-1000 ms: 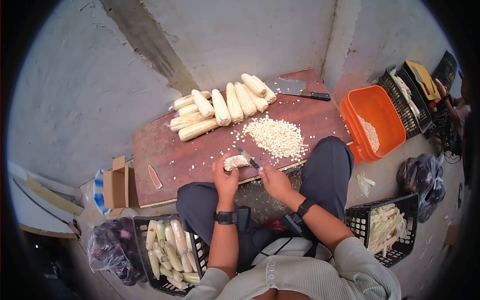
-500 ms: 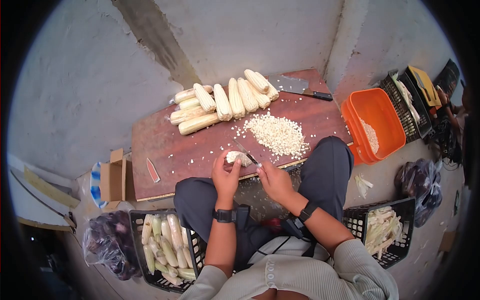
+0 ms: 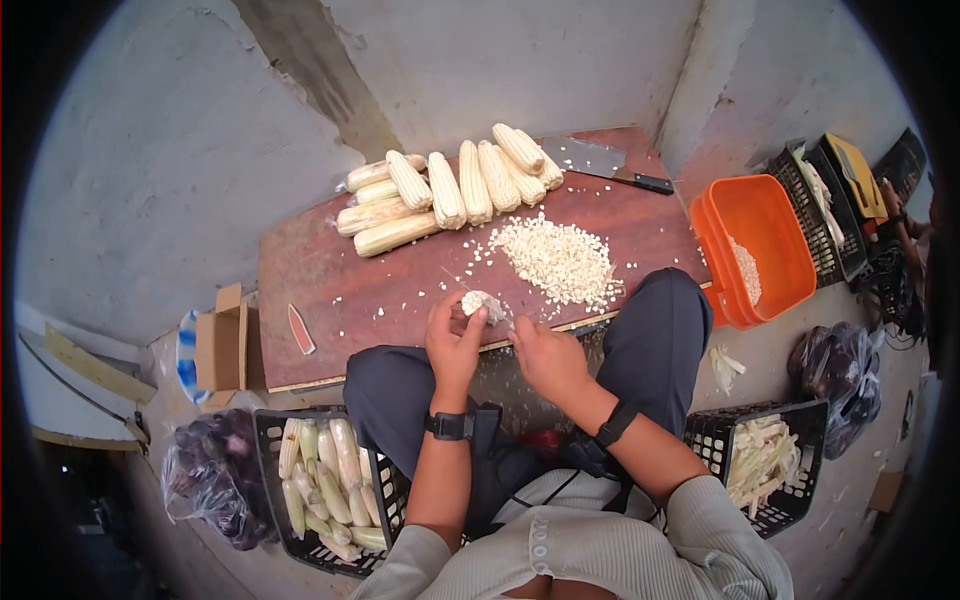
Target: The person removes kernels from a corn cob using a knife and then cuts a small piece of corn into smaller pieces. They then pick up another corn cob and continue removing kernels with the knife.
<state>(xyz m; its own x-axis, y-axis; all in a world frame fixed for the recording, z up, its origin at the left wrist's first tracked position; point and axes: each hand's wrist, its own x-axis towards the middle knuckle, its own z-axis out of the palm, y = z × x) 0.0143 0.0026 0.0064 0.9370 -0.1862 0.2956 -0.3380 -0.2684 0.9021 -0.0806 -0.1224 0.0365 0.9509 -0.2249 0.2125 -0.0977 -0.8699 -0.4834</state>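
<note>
My left hand (image 3: 454, 342) is closed around a short piece of white corn cob (image 3: 481, 305), just over the near edge of the reddish-brown board (image 3: 400, 290). Close beside it, my right hand (image 3: 552, 362) grips a small knife (image 3: 510, 318); most of its blade is hard to make out against the cob. A heap of loose corn kernels (image 3: 560, 262) lies on the board beyond my hands. Husked corn ears (image 3: 447, 192) are lined up at the back, some in clear wrap.
A cleaver (image 3: 592, 158) lies at the board's far right, a red-handled blade (image 3: 301, 330) at its left. An orange bin (image 3: 706, 240) with kernels stands right. Crates of wrapped corn (image 3: 262, 480) and husks (image 3: 815, 450) flank my legs. Another person's hand (image 3: 893, 198) shows far right.
The knife blade, earlier pointing up and left past the cob, is now low beside it and less visible. The cob piece has turned in my left hand. The view has shifted slightly.
</note>
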